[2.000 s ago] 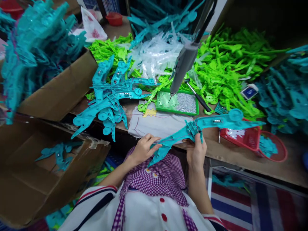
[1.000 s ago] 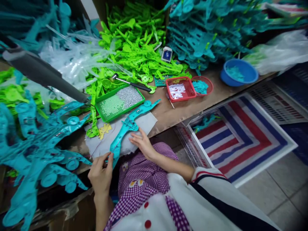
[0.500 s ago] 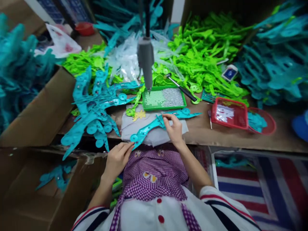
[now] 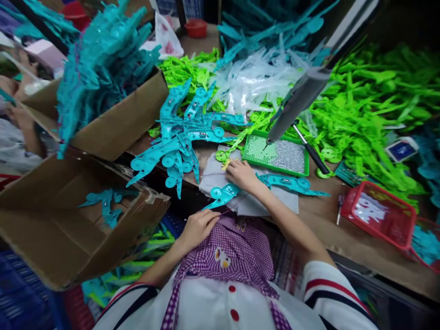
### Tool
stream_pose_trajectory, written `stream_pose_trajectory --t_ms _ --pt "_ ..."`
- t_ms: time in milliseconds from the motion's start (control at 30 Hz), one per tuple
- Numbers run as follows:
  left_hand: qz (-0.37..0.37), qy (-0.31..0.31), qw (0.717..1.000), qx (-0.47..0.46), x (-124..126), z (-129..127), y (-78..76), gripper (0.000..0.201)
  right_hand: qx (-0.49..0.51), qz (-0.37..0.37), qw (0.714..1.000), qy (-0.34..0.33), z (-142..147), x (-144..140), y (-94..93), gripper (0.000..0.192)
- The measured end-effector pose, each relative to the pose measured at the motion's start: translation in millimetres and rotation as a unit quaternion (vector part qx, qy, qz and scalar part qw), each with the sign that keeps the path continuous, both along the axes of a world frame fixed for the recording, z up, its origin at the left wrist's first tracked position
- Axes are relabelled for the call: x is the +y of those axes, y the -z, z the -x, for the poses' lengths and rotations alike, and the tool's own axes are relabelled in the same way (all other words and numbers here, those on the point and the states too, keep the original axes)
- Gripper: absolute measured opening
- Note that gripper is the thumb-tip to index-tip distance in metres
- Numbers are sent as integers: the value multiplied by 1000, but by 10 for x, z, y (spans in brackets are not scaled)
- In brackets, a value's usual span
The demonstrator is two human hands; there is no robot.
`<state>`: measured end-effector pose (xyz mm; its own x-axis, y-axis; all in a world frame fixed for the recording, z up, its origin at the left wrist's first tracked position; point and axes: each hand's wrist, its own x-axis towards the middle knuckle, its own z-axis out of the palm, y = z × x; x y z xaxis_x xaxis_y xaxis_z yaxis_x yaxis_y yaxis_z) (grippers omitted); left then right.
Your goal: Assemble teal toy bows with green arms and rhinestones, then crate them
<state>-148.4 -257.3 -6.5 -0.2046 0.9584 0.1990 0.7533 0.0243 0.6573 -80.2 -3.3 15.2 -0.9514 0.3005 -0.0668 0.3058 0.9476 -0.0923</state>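
Teal plastic toy arm [image 4: 275, 184] lies flat on the grey cloth [image 4: 268, 204] at frame centre, long axis left-right, right hand [image 4: 242, 175] pressing its middle, left hand [image 4: 199, 227] loosely curled below its round left end, apparently pinching a thin wire.

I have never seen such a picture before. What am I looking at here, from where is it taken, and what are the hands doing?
The picture comes from a camera worn on a person's head, looking down at their own two bare hands; there is no machine arm. The right hand presses on a long teal plastic part lying on a grey cloth on the wooden table. The left hand rests near the purple checked apron, at the part's lower end; whether it has a grip on anything is unclear. Around lie a green tray, a hanging grey tool, a red basket, heaps of green pieces and a cardboard box.
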Motion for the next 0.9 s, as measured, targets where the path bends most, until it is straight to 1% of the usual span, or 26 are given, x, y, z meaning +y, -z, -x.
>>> stream_pose_trajectory --t_ms 100,200,267,300,333,367,400,467,500,533,567,600,633,667,733,767,800,833,867,900 --pt "0 -29 1000 -12 53 -34 25 18 5 7 1000 -4 65 -61 55 19" --pt "0 -23 1000 -17 77 -35 -1 18 8 36 999 -14 76 -99 68 17" --pt "3 -18 1000 -18 73 -24 -19 17 67 85 994 -17 -29 -118 31 17" --pt "5 -19 1000 -16 72 -16 -20 17 118 115 986 -5 -119 -124 -1 15" --pt "4 -21 1000 -13 76 -8 -17 17 182 147 972 16 -227 -125 -38 14" --pt "0 -23 1000 -9 87 0 -9 17 253 178 950 46 -344 -118 -77 13" --pt "-8 -25 1000 -5 108 10 2 17 325 207 919 83 -461 -101 -115 12" --pt "-31 -28 999 5 175 34 22 16 453 258 838 160 -665 -37 -180 10" --pt "-42 -29 999 11 219 47 28 16 501 278 797 191 -739 2 -204 11" --pt "-50 -28 998 16 266 60 31 16 538 293 760 216 -791 35 -224 12" --pt "-54 -29 998 21 314 73 30 16 565 302 732 234 -821 59 -242 13" --pt "-56 -29 998 25 360 83 28 16 582 305 713 244 -828 68 -263 14" --pt "-57 -29 998 30 401 91 26 16 587 307 708 245 -819 63 -287 15" --pt "-56 -28 997 35 434 95 26 17 577 315 717 234 -797 49 -315 15" --pt "-53 -30 997 45 473 98 31 17 527 350 754 179 -745 30 -382 15" --pt "-51 -34 997 49 478 97 38 18 515 363 761 153 -728 45 -414 14" --pt "-50 -39 997 50 473 97 47 18 531 365 751 142 -723 84 -441 14" --pt "-50 -47 997 48 459 99 57 18 577 350 722 149 -732 145 -461 14" --pt "-50 -57 996 43 440 103 69 19 645 317 672 176 -752 223 -469 14" --pt "-51 -67 996 37 418 109 80 19 711 273 613 211 -778 303 -465 14"
